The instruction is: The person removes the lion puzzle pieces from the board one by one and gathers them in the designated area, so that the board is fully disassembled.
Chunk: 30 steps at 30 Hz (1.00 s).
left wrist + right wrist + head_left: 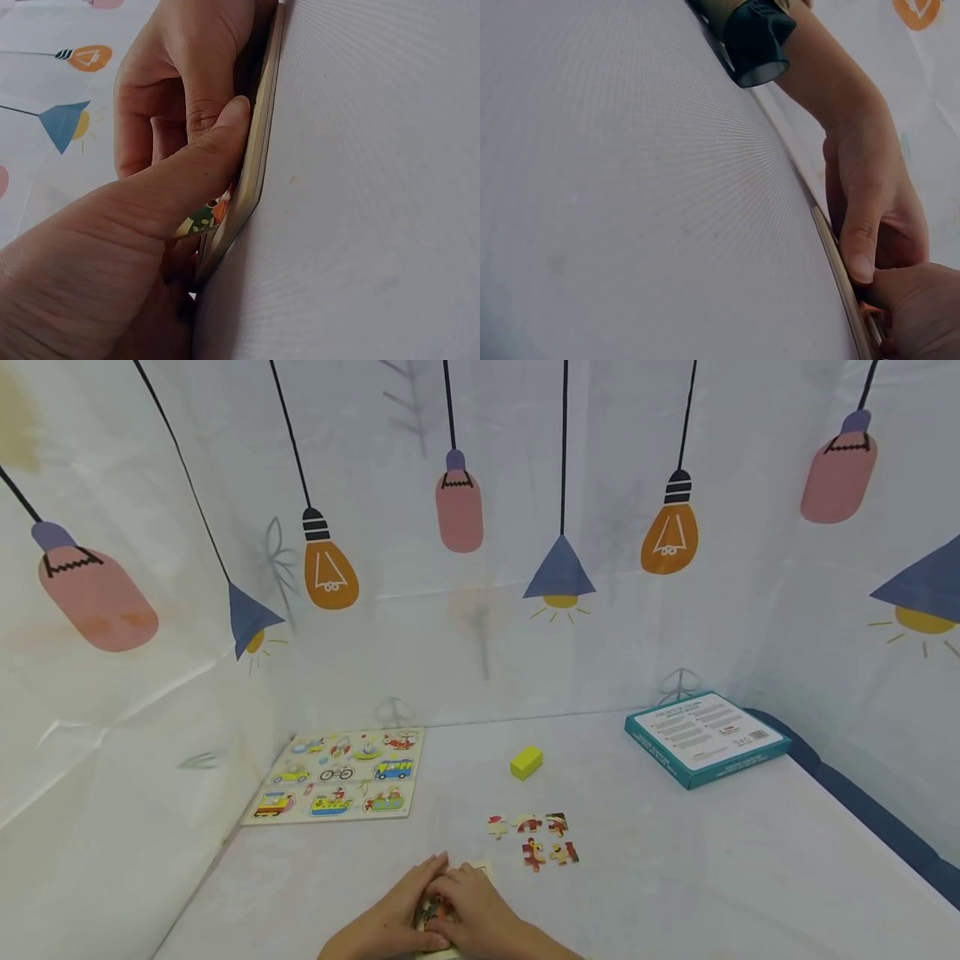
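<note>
Both hands meet over a small jigsaw board at the table's near edge. My left hand grips the board from the left; its thumb lies along the near edge, as the left wrist view of the board shows. Bent over the top is my right hand, its fingertips down among the picture pieces. Whether it pinches a piece is hidden. A green and orange printed part shows under the left thumb. Beyond the hands lie several loose jigsaw pieces, in two rough rows.
A yellow block sits farther back. At the back left lies a wooden vehicle puzzle board. A teal-edged flat box stands at the back right. Printed white cloth walls enclose the table's back and sides.
</note>
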{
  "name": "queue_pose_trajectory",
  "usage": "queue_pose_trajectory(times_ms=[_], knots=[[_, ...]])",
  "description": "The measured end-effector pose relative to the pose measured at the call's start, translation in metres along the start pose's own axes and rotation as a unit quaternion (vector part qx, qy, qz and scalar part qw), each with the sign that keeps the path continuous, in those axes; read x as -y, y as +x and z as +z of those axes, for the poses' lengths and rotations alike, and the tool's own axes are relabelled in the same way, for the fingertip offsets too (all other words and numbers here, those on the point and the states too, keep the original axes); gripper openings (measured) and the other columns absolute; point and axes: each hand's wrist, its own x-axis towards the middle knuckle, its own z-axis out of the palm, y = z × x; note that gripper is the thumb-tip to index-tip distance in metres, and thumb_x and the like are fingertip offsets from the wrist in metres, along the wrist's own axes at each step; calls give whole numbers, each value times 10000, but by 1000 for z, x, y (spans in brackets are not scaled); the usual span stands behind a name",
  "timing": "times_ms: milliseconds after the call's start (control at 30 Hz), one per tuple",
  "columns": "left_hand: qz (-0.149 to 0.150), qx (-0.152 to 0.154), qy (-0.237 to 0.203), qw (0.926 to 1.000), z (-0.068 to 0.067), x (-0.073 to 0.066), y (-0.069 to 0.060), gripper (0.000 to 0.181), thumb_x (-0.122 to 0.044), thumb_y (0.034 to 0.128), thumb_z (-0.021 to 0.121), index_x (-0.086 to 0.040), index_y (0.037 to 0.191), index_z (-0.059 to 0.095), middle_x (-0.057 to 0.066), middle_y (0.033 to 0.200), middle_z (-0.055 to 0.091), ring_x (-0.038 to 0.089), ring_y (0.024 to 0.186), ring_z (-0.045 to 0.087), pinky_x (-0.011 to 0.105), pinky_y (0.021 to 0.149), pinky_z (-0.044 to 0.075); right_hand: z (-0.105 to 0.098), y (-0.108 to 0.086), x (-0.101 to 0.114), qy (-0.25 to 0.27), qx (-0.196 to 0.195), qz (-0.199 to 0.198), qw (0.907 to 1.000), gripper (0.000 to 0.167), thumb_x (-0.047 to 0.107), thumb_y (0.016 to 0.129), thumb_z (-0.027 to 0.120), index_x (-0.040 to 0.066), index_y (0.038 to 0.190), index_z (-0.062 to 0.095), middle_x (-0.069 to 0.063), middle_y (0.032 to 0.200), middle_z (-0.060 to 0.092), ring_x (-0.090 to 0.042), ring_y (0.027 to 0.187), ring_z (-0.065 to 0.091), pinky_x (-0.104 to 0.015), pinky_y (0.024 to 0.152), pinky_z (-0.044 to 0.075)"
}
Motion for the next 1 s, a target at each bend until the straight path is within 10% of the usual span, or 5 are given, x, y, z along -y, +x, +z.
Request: queue_pose_trajectory(times_ms=[1000], knots=[[-100, -193, 361, 9991, 3, 0, -2, 925, -483, 753, 693, -82, 1447, 230, 185, 1444, 277, 403, 1298, 269, 477, 1034, 278, -7, -6, -13, 1626, -1167, 147, 9796, 210, -50, 793, 636, 63, 969, 622, 44, 809, 585, 29, 667, 460, -111, 566, 431]])
